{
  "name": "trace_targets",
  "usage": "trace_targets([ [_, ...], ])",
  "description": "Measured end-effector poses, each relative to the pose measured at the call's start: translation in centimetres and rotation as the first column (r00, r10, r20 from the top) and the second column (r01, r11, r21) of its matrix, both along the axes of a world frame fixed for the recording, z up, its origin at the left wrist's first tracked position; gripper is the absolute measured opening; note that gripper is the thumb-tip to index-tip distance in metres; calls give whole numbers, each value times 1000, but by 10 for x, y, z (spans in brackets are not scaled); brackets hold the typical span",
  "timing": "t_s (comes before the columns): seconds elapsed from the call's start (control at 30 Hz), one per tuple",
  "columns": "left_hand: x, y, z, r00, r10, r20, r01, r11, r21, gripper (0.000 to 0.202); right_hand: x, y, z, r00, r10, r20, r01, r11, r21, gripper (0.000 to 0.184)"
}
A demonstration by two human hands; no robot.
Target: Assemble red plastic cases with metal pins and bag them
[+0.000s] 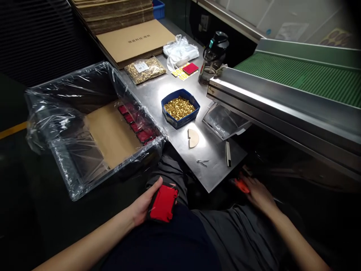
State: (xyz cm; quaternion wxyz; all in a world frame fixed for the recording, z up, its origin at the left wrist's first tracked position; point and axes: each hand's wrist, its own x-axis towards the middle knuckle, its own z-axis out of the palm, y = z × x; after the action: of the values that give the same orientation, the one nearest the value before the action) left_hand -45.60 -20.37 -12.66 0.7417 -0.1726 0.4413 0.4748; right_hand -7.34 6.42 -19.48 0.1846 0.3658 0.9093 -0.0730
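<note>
The left hand (142,207) has its fingers closed around a red case (163,203) over the lap (234,229), near the crate (66,175). The right hand (260,192) is at an orange thing (241,185) beside the surface (213,177); blur hides whether its fingers grip it. A blue tray (184,122) of gold bits (180,107) sits on the surface

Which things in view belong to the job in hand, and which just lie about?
Probably in the job:
red case, in the left hand
orange object, at the right hand, grip too blurred to tell
bin, with similar red pieces
gold bits, perhaps

Seemingly just lying about:
bottle
white bags
pale half-disc
</note>
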Motion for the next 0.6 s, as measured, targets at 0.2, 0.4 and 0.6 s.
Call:
trace_targets([
  [0.2,-6,-5,-14,991,11,-132,-12,1000,-4,56,-42,-76,95,981,145,-132,-192,843,-503,30],
  [0.4,0,-8,-36,994,-67,-84,65,998,-25,61,-127,-126,134,975,223,0,-185,806,-562,16],
  [0.6,1,-11,-44,985,-138,-104,138,990,-9,64,-172,-140,139,958,275,81,-180,798,-575,21],
])
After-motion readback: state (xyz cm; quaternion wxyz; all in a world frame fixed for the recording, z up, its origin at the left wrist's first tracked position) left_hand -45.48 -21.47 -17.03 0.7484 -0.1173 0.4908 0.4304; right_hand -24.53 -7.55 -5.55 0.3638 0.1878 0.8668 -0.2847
